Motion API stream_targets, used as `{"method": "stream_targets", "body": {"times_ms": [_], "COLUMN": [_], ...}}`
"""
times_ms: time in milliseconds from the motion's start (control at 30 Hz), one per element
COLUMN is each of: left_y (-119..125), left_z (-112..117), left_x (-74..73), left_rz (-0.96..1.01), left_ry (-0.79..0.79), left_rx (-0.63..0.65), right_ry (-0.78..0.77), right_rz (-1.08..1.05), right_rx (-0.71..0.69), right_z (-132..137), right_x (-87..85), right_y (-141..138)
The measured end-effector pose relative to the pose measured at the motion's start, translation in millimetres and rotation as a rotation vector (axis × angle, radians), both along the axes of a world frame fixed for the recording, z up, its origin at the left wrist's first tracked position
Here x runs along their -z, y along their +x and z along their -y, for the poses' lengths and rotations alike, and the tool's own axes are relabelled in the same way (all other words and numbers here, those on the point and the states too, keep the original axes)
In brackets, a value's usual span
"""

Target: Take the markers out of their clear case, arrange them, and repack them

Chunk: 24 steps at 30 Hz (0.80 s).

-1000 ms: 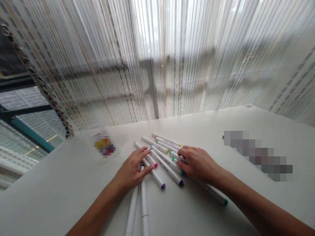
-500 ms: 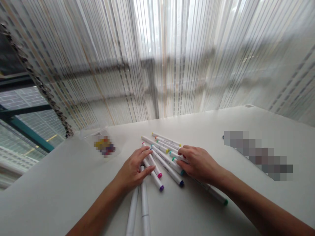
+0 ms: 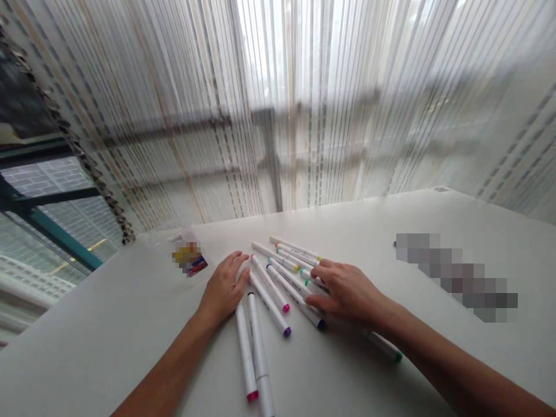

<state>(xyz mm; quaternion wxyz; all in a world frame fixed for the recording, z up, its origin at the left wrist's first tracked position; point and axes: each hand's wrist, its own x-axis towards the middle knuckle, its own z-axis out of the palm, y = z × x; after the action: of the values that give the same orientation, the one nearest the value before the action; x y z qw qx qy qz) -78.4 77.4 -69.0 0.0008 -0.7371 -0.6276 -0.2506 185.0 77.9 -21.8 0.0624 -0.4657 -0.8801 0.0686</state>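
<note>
Working markers [image 3: 268, 304] short of table's [image 3: 108, 324] far edge, parted fingers, left hand [image 3: 221, 285] and right hand [image 3: 351, 291]; wanted light, roll-proof touches!

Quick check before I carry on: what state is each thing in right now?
Left hand: thumb and fingers parted, near markers.
Right hand: fingers bent over markers; grip unclear.
Markers: lying loose on the table at differing angles.
Dark-green-ended marker: lying, partly hidden by right hand.
Clear packet: lying, partly blurred; open or sealed unclear.
Curtain: hanging behind the table.
</note>
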Motion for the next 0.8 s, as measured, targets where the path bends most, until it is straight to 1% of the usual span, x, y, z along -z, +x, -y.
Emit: {"method": "stream_targets", "body": {"times_ms": [67, 167, 267, 367, 467, 533, 633, 700, 800], "left_y": [2.0, 17.7, 37.0, 46.1, 44.3, 40.5, 33.3, 28.0, 21.3], "left_z": [2.4, 13.5, 22.2, 19.0, 8.2, 2.1, -1.6, -0.9, 2.4], "left_x": [-4.4, -8.2, -5.5, -0.8, 1.5, 2.2, 3.3, 4.1, 4.2], "left_rz": [0.022, -0.023, -0.117, -0.148, -0.116, -0.06, 0.023, 0.045, 0.051], "left_ry": [-0.021, -0.098, -0.131, -0.129, -0.104, -0.048, 0.021, -0.002, -0.087], "left_rx": [-0.042, 0.002, 0.028, 0.038, 0.113, 0.167, 0.158, 0.131, 0.157], "right_ry": [0.007, 0.031, 0.084, 0.118, 0.114, 0.121, 0.13, 0.123, 0.107], "right_rz": [0.002, 0.015, 0.053, 0.08, 0.094, 0.065, -0.006, -0.03, -0.028], "right_rx": [-0.016, -0.021, -0.01, -0.014, 0.001, 0.02, 0.03, 0.017, -0.016], "right_z": [1.2, 2.8, 3.7, 3.7, 3.4, 2.8, 0.7, -1.3, -3.4], "right_x": [1.3, 3.8, 4.0, 0.9, -1.4, -0.6, 2.4, 3.2, 2.3], "right_y": [-2.0, -7.9, -18.4, -29.6, -35.0, -33.8, -26.6, -20.6, -14.9]}}
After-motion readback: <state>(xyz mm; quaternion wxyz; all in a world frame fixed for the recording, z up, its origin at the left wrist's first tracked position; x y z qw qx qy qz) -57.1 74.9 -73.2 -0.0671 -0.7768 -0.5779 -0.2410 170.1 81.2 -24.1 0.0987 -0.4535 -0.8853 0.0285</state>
